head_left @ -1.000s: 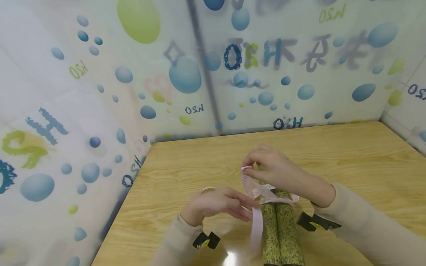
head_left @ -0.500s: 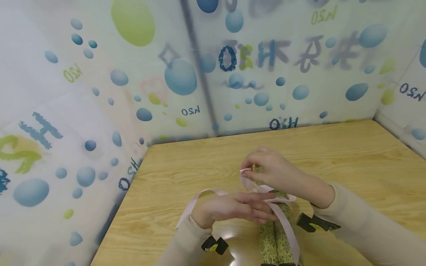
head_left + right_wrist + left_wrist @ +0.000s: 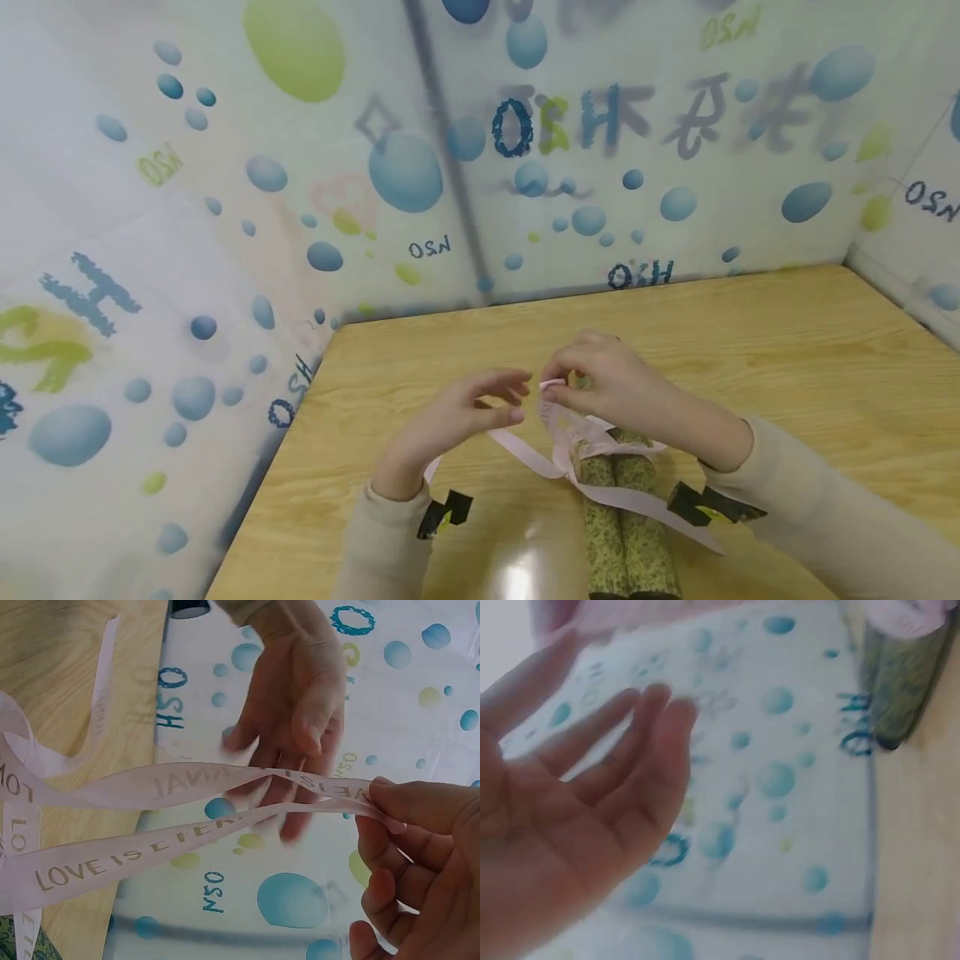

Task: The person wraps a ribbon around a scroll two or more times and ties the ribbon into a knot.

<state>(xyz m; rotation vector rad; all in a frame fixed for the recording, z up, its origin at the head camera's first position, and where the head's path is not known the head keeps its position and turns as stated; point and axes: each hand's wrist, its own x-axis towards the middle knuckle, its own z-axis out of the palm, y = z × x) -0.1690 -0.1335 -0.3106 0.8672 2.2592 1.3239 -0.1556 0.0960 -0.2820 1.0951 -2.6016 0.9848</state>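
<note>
My right hand (image 3: 611,379) pinches a raised loop of pale pink ribbon (image 3: 135,851) between thumb and fingers. The ribbon carries printed gold lettering. Its band (image 3: 618,448) goes around two side-by-side rolls (image 3: 647,533) covered in a green floral pattern. One tail (image 3: 633,500) crosses over the rolls to the right, and another (image 3: 525,454) runs left toward my left hand (image 3: 450,421). That hand hovers left of the loop, its fingers loosely bent and holding nothing. The left wrist view shows its palm and spread fingers (image 3: 592,802).
The rolls lie on a light wooden table (image 3: 780,367). Behind and to the left, a white sheet (image 3: 487,225) printed with blue and green bubbles and H2O lettering borders the table. Black wrist cameras (image 3: 445,515) sit at both cuffs.
My left hand has moved across the rolls, then back left and up, leaving a ribbon tail lying across them to the right. My right hand keeps pinching the loop in the same place.
</note>
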